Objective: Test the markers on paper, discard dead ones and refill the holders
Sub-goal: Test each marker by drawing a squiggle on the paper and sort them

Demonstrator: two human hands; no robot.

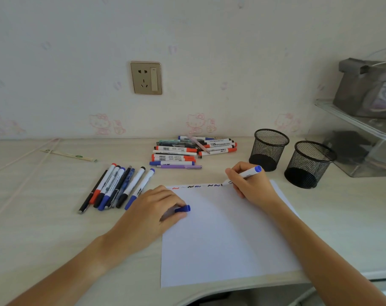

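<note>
**Marker Tip on the Paper's Top Edge**

Pale wallpaper with faint cartoon prints backs a light wooden desk [44, 217], where a wall socket [146, 77] sits above the work. On the desk lies a white sheet of paper [220, 235] with a row of red, black and blue squiggles [196, 186] along its far edge. The right hand [249, 184] is curled around a blue-ended marker [245, 174], its tip touching the paper at the end of that row. The left hand [152, 208] rests on the sheet's left edge, fingers closed on a blue cap [183, 209]. A row of markers [119, 186] lies left of the paper, a pile of markers [192, 149] sits behind it, and two black mesh holders [269, 149] [309, 164] stand to the right, nothing showing above their rims.
</note>
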